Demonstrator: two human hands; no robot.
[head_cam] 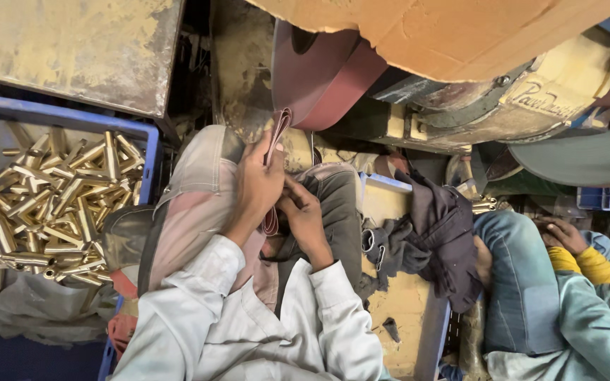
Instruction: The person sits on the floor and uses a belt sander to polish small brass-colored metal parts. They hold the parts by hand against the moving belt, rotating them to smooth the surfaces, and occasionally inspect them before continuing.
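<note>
A reddish-brown abrasive belt [277, 127] loops from the machine wheel [319, 74] down to my lap. My left hand [259, 180] is closed around the belt's folded edge, just below the wheel. My right hand [303, 215] sits close beside it, fingers pinching the lower part of the same belt [270, 223] over my knees. Both sleeves are white. Between the hands, the hands themselves hide the belt.
A blue crate [151, 152] at the left holds several brass tube parts [58, 201]. A dusty metal tabletop [72, 49] is above it, and cardboard [446, 28] covers the machine. Dark cloth [435, 226] lies to the right. Another person in jeans [520, 275] sits at the far right.
</note>
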